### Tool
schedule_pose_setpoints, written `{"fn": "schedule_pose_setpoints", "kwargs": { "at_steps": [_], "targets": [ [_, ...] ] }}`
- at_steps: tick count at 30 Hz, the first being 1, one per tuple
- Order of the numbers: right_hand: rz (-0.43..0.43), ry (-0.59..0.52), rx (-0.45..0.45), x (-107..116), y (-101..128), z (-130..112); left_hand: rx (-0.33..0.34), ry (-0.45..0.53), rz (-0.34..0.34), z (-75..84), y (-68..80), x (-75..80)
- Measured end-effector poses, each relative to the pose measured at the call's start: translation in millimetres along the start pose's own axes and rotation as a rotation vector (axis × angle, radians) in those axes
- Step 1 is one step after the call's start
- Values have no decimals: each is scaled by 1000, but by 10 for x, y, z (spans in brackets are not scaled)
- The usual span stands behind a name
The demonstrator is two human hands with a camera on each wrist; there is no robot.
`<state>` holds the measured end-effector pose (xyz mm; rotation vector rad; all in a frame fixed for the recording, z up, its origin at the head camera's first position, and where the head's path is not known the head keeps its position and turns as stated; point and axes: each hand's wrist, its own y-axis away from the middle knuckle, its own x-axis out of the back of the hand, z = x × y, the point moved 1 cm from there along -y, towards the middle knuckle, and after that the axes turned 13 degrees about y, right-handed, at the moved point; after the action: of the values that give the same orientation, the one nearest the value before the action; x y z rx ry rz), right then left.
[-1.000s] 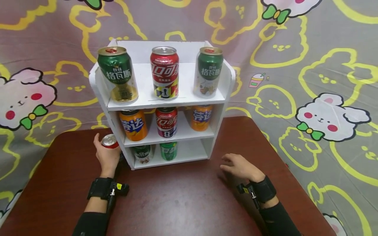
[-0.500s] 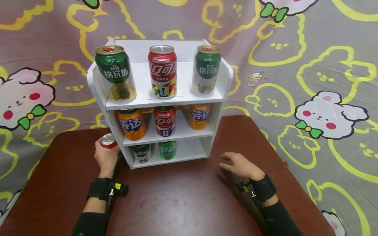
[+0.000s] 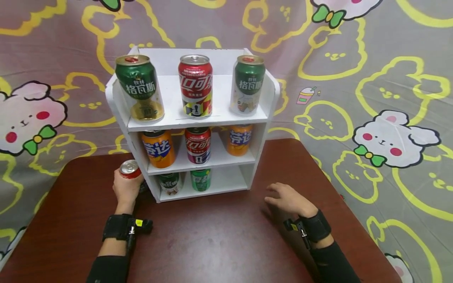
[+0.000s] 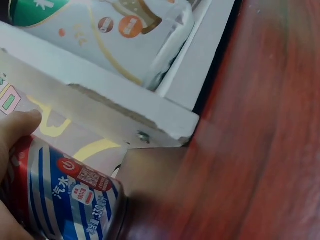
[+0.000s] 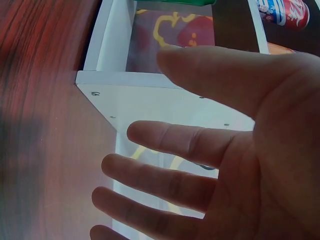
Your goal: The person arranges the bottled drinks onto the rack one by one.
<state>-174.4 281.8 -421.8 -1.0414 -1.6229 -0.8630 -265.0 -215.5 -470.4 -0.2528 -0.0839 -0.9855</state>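
At the left of the white shelf [image 3: 203, 126], my left hand [image 3: 124, 190] grips a red soda can [image 3: 129, 169] with a silver lid. The left wrist view shows blue and white stripes on the soda can [image 4: 67, 192], with the thumb curled over it. The can is close to the outer side panel; its base looks to be at the table. My right hand [image 3: 291, 200] is off the shelf's lower right side and holds nothing. Its fingers [image 5: 170, 140] are spread in the right wrist view, with the shelf's side panel behind them.
Top shelf: two green-topped cans [image 3: 138, 88] [image 3: 249, 84] flank a red cola can [image 3: 196, 86]. Middle: orange cans [image 3: 159, 149] [image 3: 239, 140] flank another red can [image 3: 198, 145]. Bottom: a dark green-and-white can [image 3: 170, 184] and a green can [image 3: 201, 180]. A patterned cloth [image 3: 329, 129] hangs behind the brown table [image 3: 219, 236].
The left hand's fingers have closed in around the red soda can, which stays beside the shelf. The right hand has hardly moved. The head view has shifted slightly.
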Motion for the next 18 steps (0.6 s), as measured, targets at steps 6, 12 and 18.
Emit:
{"fn": "schedule_pose_setpoints", "kwargs": {
  "at_steps": [6,12,18],
  "targets": [
    [-19,0,-25,-15,14,22,7,7,-44,6,8,28],
    [-16,2,-17,-12,-3,23,17,25,-94,26,54,101],
    [-34,-21,-22,-17,2,22,24,49,-205,-2,151,261]
  ]
}}
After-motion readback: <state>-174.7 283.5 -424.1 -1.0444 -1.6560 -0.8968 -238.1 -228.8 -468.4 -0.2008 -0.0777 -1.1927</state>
